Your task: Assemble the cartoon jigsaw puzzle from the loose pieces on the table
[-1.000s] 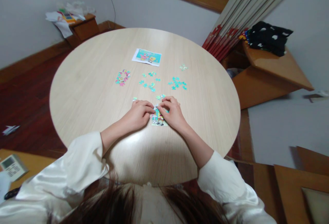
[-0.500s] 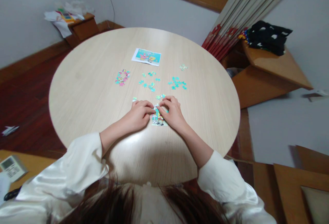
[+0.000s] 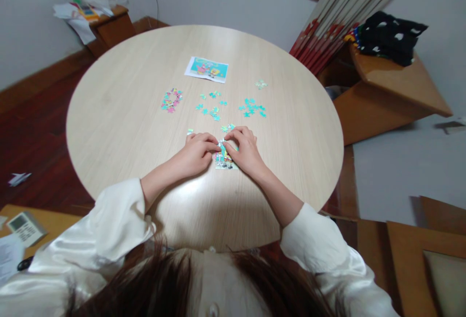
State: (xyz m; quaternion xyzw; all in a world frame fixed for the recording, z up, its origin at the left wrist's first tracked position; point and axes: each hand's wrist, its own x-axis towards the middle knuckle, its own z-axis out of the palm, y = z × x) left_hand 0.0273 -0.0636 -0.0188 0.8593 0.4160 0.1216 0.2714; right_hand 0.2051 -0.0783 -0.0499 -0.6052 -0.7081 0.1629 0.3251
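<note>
Partly joined jigsaw puzzle (image 3: 226,161) lies flat near the middle of the table, showing a yellow cartoon figure and teal and white parts. My left hand (image 3: 198,154) rests at its left side, fingers bent and closed on its upper left edge. Curled over the top and right side is my right hand (image 3: 246,152), thumb and fingertips pressed to the puzzle's upper part. The hands cover some of the puzzle, and any single piece between the fingertips is too small to make out. Loose jigsaw pieces (image 3: 228,127) lie just beyond my right fingers; another small piece (image 3: 190,131) is behind my left hand.
Farther up the round table (image 3: 120,113) are pink pieces (image 3: 171,109), scattered teal pieces (image 3: 205,111), a teal cluster (image 3: 251,108) and pale pieces (image 3: 261,84). A printed picture sheet (image 3: 208,69) lies behind them. A wooden cabinet (image 3: 393,108) stands at the right.
The view has tilted slightly, so the table and everything on it sit higher. Both hands stay at the puzzle, with only slight finger movement.
</note>
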